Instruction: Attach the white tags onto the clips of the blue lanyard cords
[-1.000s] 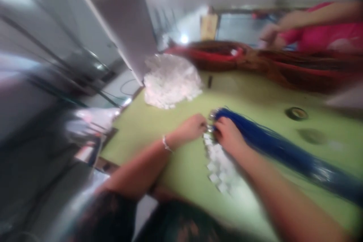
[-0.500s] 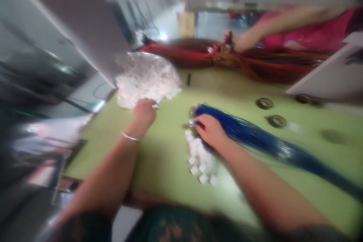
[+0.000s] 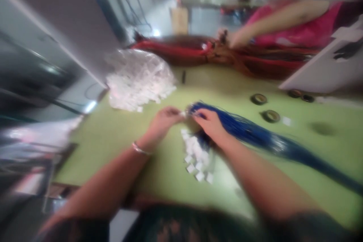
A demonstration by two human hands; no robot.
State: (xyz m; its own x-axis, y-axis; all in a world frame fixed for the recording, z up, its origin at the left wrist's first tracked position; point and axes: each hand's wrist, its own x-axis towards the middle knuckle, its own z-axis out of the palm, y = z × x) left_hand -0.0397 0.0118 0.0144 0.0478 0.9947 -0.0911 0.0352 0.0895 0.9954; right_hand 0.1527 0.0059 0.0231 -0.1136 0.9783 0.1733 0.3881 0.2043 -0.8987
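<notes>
My left hand (image 3: 167,119) is closed in a pinch on a small white connector housing (image 3: 183,114). Just to its right, my right hand (image 3: 210,121) pinches the end of a blue wire, its tip facing the housing; blur hides whether the two touch. A long bundle of blue wires (image 3: 244,128) runs from beside my right hand toward the right edge. Below my hands lies a group of white housings (image 3: 197,155) with blue wires among them. A clear plastic bag (image 3: 141,79) full of white pieces lies open at the table's far left.
Rolls of tape (image 3: 270,116) lie on the green table (image 3: 159,170) at the right. Across the back stretches a red and brown wire bundle (image 3: 176,51), with another person's hand (image 3: 235,39) on it. Grey panels (image 3: 320,60) flank the table.
My left hand has moved from the edge of the bag to the right, bringing a white housing up to my right hand. My right hand has raised the wire end slightly.
</notes>
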